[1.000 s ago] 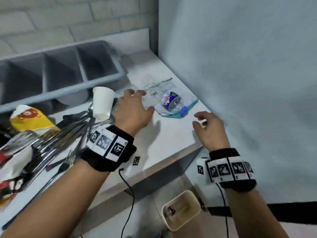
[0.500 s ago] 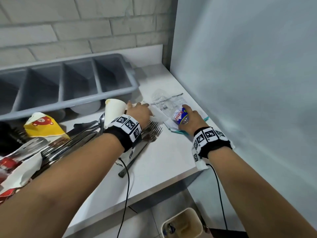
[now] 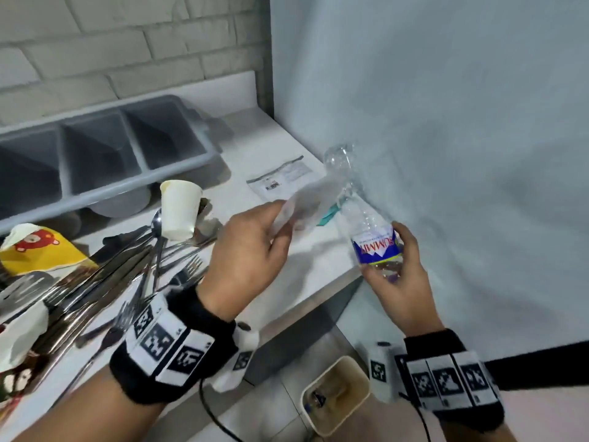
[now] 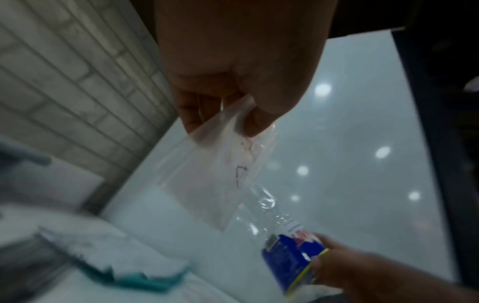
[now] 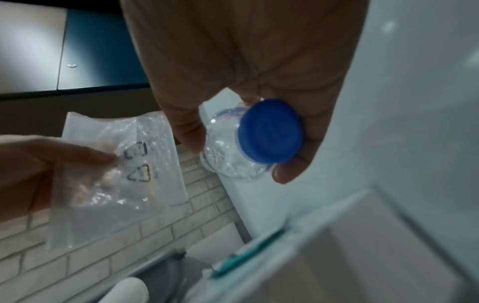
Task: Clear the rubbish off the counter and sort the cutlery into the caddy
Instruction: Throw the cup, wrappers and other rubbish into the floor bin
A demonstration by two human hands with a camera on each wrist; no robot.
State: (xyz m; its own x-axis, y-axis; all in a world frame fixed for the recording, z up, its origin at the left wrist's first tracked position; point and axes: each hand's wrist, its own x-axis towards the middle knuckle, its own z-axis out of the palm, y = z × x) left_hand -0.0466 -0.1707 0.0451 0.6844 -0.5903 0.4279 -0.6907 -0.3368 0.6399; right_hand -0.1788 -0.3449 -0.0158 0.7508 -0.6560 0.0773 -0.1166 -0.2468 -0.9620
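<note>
At the far left edge of the counter (image 3: 306, 275) we see a yellow wrapper (image 3: 38, 250), soft and crinkly, prob. featherweight. Next to it the cutlery pile (image 3: 105, 282) covers the left part of the surface: stiff metal, slick, heavier; we'd take each piece by the handle. The grey caddy (image 3: 105, 154) sits along the back edge w/ its visible compartments showing nothing inside. A paper cup (image 3: 178, 208) stands upside down on the pile, light & easy to crush, so grab it round the wall.

Our left hand (image 3: 248, 260) is raised over the front-mid counter, back of hand up, thumb & fingers (image 4: 191, 106) pinched together on the top edge of a clear plastic bag (image 4: 207, 180). Bag is limp, near weightless, slippery film; an edge pinch is enough. A flat labelled packet (image 3: 283, 180) lies near the back right corner, and a teal-edged scrap (image 3: 328, 215) lies past the bag near the right edge.

Our right hand (image 3: 398, 282) is off the front right corner, palm turned in, fingers (image 5: 181, 127) & thumb curled round the neck end of the crushed bottle (image 3: 366, 228), blue cap (image 5: 269, 131) toward the wrist. Bottle looks empty: light, springy, a bit slick, so grip near the neck where it's stiffest. A bin (image 3: 338, 393) stands on the floor below, between the arms
</note>
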